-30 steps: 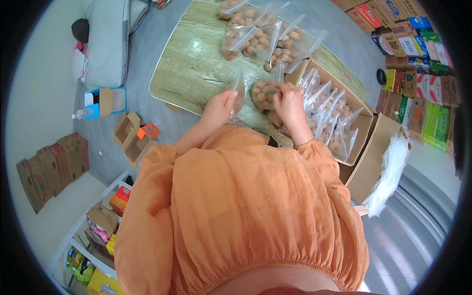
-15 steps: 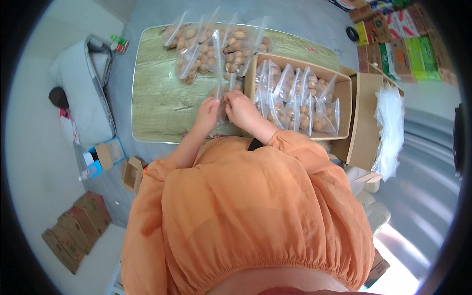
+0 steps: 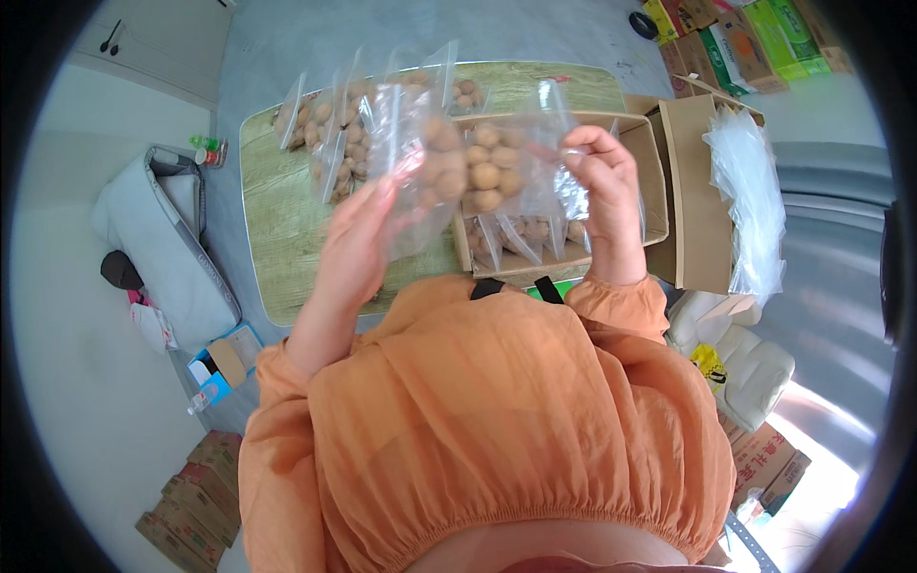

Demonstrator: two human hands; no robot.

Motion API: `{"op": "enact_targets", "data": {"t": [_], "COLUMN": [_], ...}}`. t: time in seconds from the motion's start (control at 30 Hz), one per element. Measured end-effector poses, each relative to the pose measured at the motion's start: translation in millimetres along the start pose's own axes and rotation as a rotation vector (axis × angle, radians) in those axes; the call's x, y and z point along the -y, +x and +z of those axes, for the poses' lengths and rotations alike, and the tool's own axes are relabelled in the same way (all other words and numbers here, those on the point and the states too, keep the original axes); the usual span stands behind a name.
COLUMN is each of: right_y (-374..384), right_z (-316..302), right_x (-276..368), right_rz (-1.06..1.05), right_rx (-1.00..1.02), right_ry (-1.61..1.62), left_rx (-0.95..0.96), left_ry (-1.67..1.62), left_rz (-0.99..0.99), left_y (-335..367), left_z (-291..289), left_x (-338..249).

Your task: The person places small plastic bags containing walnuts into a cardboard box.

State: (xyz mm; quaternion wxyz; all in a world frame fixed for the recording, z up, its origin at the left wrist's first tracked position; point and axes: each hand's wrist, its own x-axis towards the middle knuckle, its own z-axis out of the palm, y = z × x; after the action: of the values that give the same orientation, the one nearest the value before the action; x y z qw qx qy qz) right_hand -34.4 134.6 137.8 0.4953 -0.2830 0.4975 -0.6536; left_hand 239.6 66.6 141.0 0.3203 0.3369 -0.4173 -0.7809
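Note:
Two clear zip bags of round brown nuts are raised above the table, side by side. My left hand (image 3: 355, 229), slightly blurred, has its fingers closed on the edge of the left zip bag (image 3: 409, 212). The right zip bag (image 3: 495, 170) hangs from my right hand (image 3: 607, 181), pinched between thumb and fingers at its edge. The nuts in both bags lie close together in the middle. Beneath the right bag stands an open cardboard box (image 3: 659, 205) holding several similar bags, partly hidden by my hands and the raised bags.
More filled zip bags (image 3: 325, 119) stand at the back left of the green wood-patterned table (image 3: 277, 220). Right of the box is another carton (image 3: 690, 191) with a stack of clear empty bags (image 3: 750, 210). Cartons (image 3: 764, 43) are piled at the far right.
Both hands have come up from the table's front and moved apart, lifting the two bags of nuts. The view has shifted a little.

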Motion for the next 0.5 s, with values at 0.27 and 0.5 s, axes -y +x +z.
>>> {"op": "enact_targets", "data": {"t": [0.27,0.5], "right_y": [22,35], "right_z": [-21,-47], "right_x": [-23,-100], "right_rz": [-0.389,-0.362], "right_rx": [-0.17,0.015], "right_ry": [-0.63,-1.137], "left_rx": [-0.068,-0.129], "left_ry": [-0.012,1.178], "left_rz": [-0.185,0.556], "left_y": [107,96], "left_z": [15,13], "left_x": [117,117]}}
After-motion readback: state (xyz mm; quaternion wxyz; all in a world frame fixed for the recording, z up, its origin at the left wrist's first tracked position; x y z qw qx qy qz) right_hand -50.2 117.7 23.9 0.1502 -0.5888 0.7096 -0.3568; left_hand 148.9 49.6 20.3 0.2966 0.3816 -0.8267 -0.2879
